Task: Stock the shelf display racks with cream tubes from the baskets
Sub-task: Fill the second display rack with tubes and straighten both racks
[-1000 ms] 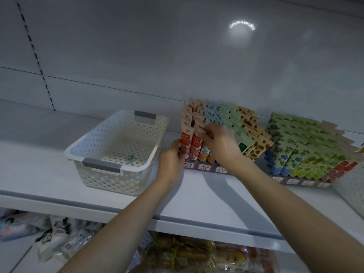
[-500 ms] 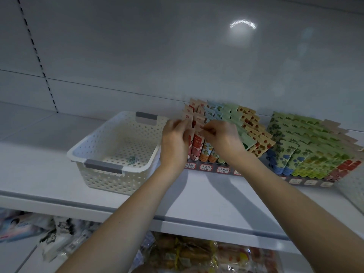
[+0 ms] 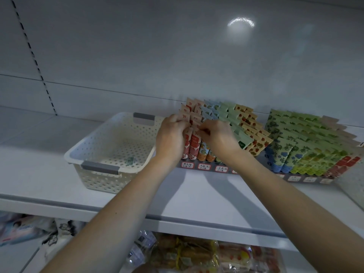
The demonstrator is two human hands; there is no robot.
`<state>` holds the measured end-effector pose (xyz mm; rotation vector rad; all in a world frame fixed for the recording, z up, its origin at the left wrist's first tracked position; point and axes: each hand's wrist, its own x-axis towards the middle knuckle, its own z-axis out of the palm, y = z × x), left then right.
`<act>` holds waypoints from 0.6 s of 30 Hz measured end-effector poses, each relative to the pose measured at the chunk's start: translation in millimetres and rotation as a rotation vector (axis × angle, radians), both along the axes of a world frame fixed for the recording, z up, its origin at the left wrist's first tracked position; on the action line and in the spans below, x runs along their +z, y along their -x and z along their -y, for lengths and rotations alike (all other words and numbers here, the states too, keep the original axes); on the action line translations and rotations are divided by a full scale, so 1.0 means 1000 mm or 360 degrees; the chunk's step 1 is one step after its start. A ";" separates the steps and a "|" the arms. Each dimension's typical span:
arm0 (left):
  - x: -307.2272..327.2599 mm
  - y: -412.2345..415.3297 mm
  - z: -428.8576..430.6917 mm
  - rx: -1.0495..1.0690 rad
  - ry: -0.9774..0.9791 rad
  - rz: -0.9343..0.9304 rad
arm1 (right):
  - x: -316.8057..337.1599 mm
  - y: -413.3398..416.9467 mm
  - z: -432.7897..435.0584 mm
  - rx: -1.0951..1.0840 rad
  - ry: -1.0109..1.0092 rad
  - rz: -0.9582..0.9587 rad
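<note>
1. Both of our grips meet at the left end of a tiered grey display rack (image 3: 204, 167) that stands on the white metal shelf (image 3: 197, 196).
2. Our left grip (image 3: 171, 138) has its fingers curled over the flat crimped tops of the red-and-cream cream tubes (image 3: 194, 147) in the rack's leftmost columns, and it is grasping them.
3. Our right grip (image 3: 218, 137) pinches the top of one of these tubes, just beside the left grip.
4. We see the rack's other tubes standing upright in stepped columns, running from pale blue through light green to yellow with red fruit prints.
5. A white perforated plastic basket with grey handles (image 3: 78, 154) sits just left of the rack, near our left wrist, with a small green label on its floor.
6. A second grey rack of green leaf-print tubes (image 3: 307, 142) stands further right on the same shelf, apart from the first.
7. Under the shelf we see clear-wrapped packaged goods (image 3: 187, 253) on a lower level.
</note>
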<state>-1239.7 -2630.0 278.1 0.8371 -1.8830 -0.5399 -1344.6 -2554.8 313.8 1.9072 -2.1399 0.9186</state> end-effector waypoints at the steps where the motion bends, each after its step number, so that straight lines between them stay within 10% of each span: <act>1: 0.001 0.000 0.000 -0.0010 -0.0069 -0.0050 | 0.000 0.000 0.000 0.0003 0.0012 -0.0005; 7: 0.012 -0.002 -0.009 -0.0140 -0.0369 -0.0385 | 0.000 0.000 -0.001 -0.0010 0.0026 0.0031; 18: 0.003 -0.008 -0.007 0.0006 0.0078 -0.0044 | 0.001 -0.004 -0.006 -0.0059 0.0017 0.0131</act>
